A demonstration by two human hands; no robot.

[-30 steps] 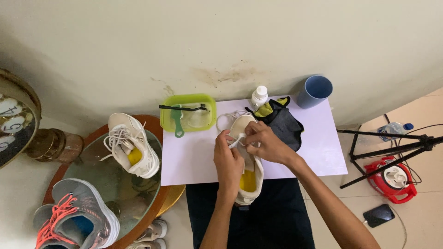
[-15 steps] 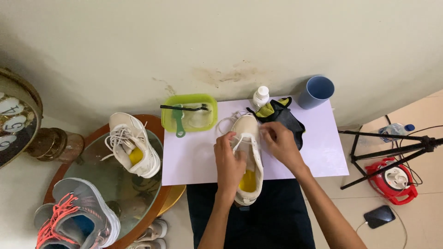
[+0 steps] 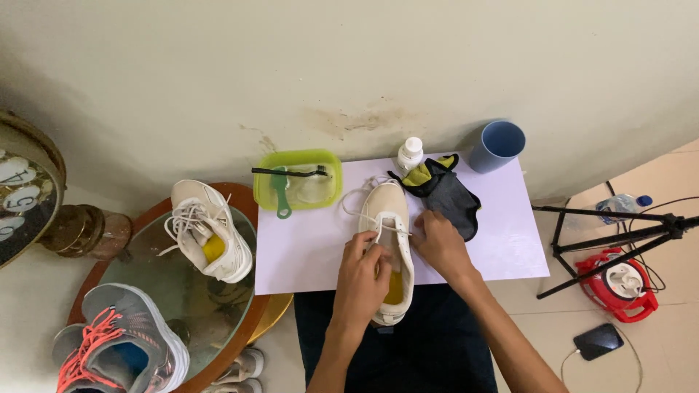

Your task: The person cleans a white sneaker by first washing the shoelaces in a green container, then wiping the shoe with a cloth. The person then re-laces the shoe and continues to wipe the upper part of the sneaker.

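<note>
My left hand [image 3: 362, 271] is pinching the cream shoe [image 3: 388, 240] at its opening; my right hand [image 3: 439, 244] is gripping its other side, fingers on the white lace [image 3: 393, 228]. The shoe is lying toe-away on the white sheet [image 3: 306, 247]. Beyond the toe: green tub [image 3: 297, 178] holding brushes, white bottle [image 3: 409, 154], dark cloth [image 3: 448, 193], blue cup [image 3: 497, 145]. Matching shoe [image 3: 210, 231] is sitting on the round glass table [image 3: 167, 291], well apart.
</note>
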